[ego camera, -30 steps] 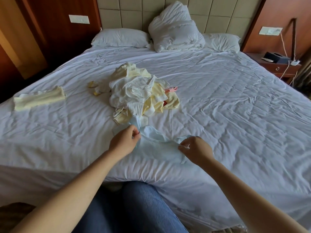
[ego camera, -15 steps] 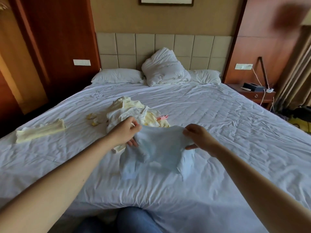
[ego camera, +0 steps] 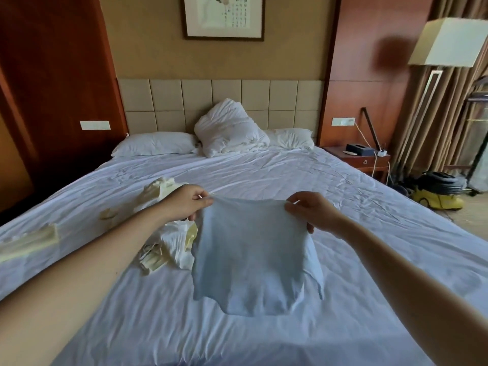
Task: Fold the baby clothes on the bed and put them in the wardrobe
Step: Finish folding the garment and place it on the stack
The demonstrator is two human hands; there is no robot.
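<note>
A light blue baby top (ego camera: 250, 254) hangs spread out in the air above the white bed (ego camera: 343, 233). My left hand (ego camera: 186, 203) pinches its upper left corner and my right hand (ego camera: 311, 213) pinches its upper right corner. Behind my left forearm lies a pile of white and pale yellow baby clothes (ego camera: 171, 244), partly hidden by the arm and the top. A folded pale yellow garment (ego camera: 29, 243) lies at the bed's left edge.
Pillows (ego camera: 154, 143) and a bunched white duvet (ego camera: 229, 132) sit at the headboard. A nightstand (ego camera: 365, 161) stands right of the bed, with a floor lamp (ego camera: 449, 43), curtains and a yellow vacuum cleaner (ego camera: 438, 192) beyond. Dark wood panels line the left wall.
Both hands have lifted the blue top off the bed and stretched it out between them. The view has tilted up, showing more of the wall and room.
</note>
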